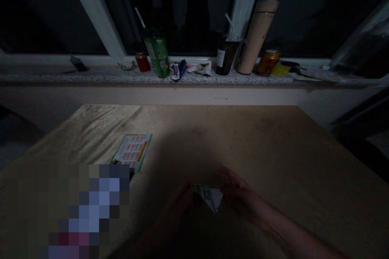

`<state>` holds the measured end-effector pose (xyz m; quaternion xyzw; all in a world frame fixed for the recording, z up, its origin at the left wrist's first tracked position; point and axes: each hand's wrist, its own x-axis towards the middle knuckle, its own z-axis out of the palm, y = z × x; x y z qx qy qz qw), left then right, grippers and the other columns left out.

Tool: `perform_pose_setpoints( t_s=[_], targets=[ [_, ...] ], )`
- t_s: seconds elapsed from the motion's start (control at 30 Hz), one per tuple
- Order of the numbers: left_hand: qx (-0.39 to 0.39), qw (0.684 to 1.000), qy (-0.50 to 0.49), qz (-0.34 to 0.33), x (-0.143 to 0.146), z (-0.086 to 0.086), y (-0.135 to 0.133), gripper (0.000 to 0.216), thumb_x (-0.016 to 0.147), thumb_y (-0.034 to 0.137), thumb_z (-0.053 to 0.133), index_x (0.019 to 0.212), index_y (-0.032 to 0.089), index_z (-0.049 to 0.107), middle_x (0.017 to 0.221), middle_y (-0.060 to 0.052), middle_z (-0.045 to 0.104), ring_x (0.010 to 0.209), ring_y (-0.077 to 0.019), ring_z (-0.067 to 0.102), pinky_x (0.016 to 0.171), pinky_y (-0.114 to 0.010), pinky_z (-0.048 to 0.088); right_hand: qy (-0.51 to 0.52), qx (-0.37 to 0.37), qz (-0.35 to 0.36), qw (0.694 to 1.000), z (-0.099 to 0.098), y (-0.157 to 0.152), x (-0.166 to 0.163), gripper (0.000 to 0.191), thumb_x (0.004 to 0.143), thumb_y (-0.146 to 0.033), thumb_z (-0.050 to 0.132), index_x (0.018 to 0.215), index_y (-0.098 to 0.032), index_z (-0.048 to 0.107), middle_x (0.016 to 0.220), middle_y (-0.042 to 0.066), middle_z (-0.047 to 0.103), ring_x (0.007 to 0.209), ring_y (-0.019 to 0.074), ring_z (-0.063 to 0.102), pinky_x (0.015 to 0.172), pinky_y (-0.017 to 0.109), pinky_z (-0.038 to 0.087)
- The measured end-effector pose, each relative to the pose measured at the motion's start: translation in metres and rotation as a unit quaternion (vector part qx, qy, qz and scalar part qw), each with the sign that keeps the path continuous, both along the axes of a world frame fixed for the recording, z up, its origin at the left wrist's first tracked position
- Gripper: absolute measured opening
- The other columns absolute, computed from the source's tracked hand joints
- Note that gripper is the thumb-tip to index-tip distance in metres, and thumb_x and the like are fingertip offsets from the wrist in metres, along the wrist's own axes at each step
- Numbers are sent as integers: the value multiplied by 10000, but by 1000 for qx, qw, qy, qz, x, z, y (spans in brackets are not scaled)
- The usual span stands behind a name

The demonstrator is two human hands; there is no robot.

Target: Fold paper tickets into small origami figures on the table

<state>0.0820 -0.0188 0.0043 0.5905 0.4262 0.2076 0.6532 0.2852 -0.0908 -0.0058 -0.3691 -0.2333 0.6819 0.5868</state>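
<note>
A small piece of folded paper (212,196) is held over the table between my two hands, its point turned down toward me. Printing and what looks like a QR code show on its face. My left hand (181,197) grips the paper's left edge, with its fingers mostly in shadow. On the other side, my right hand (235,188) pinches the right corner between thumb and fingers. A printed card or leaflet (132,151) with rows of red marks lies flat on the table to the left of my hands.
The brown-covered table (258,141) reaches to the wall. On the speckled windowsill (106,75) stand a green cup (159,54) with a straw, a dark cup (225,58), a pinkish cylinder (258,36), an orange can (268,63), a red jar (142,62) and wrappers (178,70). A blurred patch covers the lower left.
</note>
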Motion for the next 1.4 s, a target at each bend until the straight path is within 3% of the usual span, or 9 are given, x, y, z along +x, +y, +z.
perform_pose_setpoints(
  t_s=[0.13, 0.37, 0.53, 0.8, 1.0, 1.2, 1.4],
  targets=[
    [22, 999, 29, 9, -3, 1, -2, 476, 805, 589, 530, 1101, 224, 607, 1120, -66, 631, 1084, -254, 545, 947, -348, 406, 5, 7, 7, 1000, 0, 0, 0, 331, 740, -112, 645, 1050, -212, 584, 647, -60, 503, 549, 67, 427, 521, 203, 273],
    [68, 997, 25, -24, -1, 2, -1, 424, 852, 585, 463, 965, 212, 631, 943, -45, 654, 939, -229, 582, 856, -313, 449, -2, 11, 7, 1000, 1, 2, 0, 350, 706, -128, 684, 1031, -209, 583, 622, -69, 485, 527, 65, 403, 510, 205, 258],
    [55, 997, 57, -6, -2, -1, -3, 470, 837, 595, 474, 1079, 213, 602, 1099, -59, 628, 1067, -240, 545, 950, -329, 397, -11, 5, 6, 1000, 3, 2, 0, 361, 690, -142, 696, 1026, -211, 585, 629, -67, 491, 536, 69, 415, 519, 207, 270],
    [34, 996, 81, 20, -4, -8, -1, 417, 837, 535, 521, 1104, 232, 623, 1193, -55, 608, 1154, -256, 508, 1003, -355, 355, -16, 14, 17, 1000, 2, 1, 1, 338, 704, -129, 675, 1021, -209, 591, 615, -73, 446, 521, 61, 378, 495, 197, 248],
    [45, 997, 57, 15, -4, -9, 3, 342, 808, 495, 578, 1000, 229, 673, 1064, -44, 667, 1047, -257, 576, 889, -330, 448, -22, 27, 25, 999, -1, 0, 2, 310, 712, -144, 673, 1004, -213, 598, 690, -44, 500, 587, 83, 426, 540, 204, 298],
    [41, 998, 36, -15, 1, -2, 6, 351, 854, 487, 512, 994, 207, 670, 970, -34, 679, 945, -231, 598, 838, -317, 460, -38, 24, 5, 999, -4, 3, 1, 288, 722, -216, 720, 982, -218, 597, 793, -16, 571, 630, 93, 481, 576, 213, 349],
    [55, 997, 43, -17, 5, 2, 7, 336, 843, 497, 524, 944, 213, 673, 870, -28, 673, 881, -228, 604, 771, -295, 477, -32, 31, -7, 999, 0, 5, -3, 205, 797, -324, 671, 944, -187, 628, 741, -3, 593, 619, 104, 536, 563, 222, 403]
  ],
)
